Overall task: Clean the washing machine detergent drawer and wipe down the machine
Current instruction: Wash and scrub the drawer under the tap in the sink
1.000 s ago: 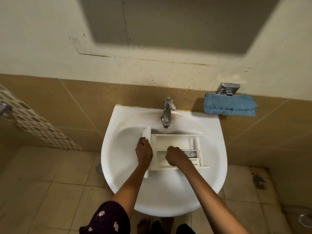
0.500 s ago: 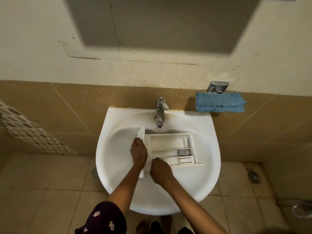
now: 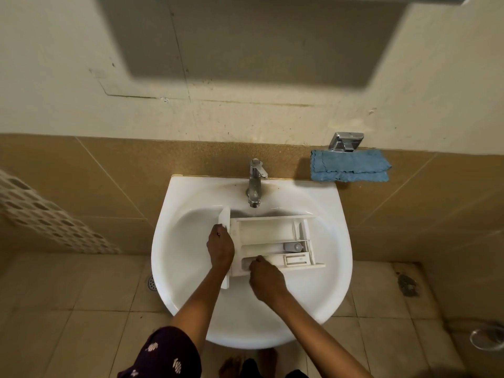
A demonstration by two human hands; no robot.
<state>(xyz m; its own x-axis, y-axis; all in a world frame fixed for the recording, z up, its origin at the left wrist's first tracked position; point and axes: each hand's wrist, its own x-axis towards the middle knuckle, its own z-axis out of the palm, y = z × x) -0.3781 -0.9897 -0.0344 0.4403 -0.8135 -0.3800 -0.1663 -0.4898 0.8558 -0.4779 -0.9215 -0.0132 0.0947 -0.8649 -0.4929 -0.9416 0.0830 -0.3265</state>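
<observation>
Since a second ago the right hand [image 3: 266, 279] has drawn back from the middle of the detergent drawer [image 3: 268, 242] toward its near left corner, and now sits at the nearest compartment, fingertips [image 3: 257, 260] curled down onto the rim there. Its grip is narrow and closed into a loose fist; whether it pinches anything between the fingers cannot be told.

The left hand [image 3: 220, 248] has kept its place on the front panel [image 3: 225, 222] of the drawer, fingers wrapped over the panel's edge in a firm hold.

That white drawer lies inside the basin of the sink [image 3: 191, 296], open side up, its long axis running left to right. Its front panel points left and stands on edge; the back end, with small inserts and a grey cap [image 3: 293, 246], points right. Three compartments run lengthwise, the widest farthest from the person. No writing or brand can be read on it.

A chrome tap [image 3: 255, 184] stands at the back of the sink, its spout above the drawer's far edge. Up on the tiled wall to the right a folded blue cloth [image 3: 350, 169] hangs under a metal holder [image 3: 345, 141].
</observation>
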